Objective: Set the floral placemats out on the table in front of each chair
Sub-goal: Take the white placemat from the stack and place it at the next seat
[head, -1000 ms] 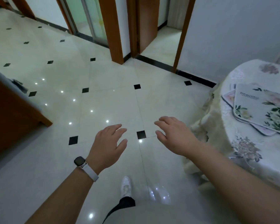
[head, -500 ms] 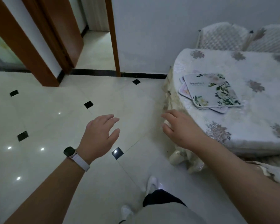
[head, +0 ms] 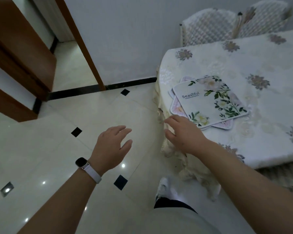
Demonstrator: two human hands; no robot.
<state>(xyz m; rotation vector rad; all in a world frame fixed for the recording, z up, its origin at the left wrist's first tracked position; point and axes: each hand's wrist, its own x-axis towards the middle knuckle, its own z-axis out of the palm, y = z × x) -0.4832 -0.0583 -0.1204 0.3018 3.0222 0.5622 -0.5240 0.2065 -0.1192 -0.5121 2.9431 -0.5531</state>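
1. A stack of rounded rectangular floral placemats [head: 210, 102] was pictured lying on the near-left part of a table draped in a cream, flower-patterned cloth [head: 243, 53], close to its left edge. The top mat, white with green leaves and pale blooms, was printed with the word "Beautiful". Pink-bordered mats were fanned out beneath it.
2. The right hand [head: 183, 134] was held at the table's left edge, just beside the stack's near corner, with fingers loosely spread and nothing grasped. Whether the cloth was touched could not be told.
3. The left hand [head: 111, 149], with a dark-faced watch on a white strap [head: 82, 162] worn at the wrist, was held over the glossy pale tiled floor [head: 57, 141]. Its fingers were relaxed and empty, well apart from the table.
4. Two quilted white chairs [head: 208, 29] were seen at the table's far side.
5. A white shoe [head: 166, 188] was seen on the floor near the cloth's hem.
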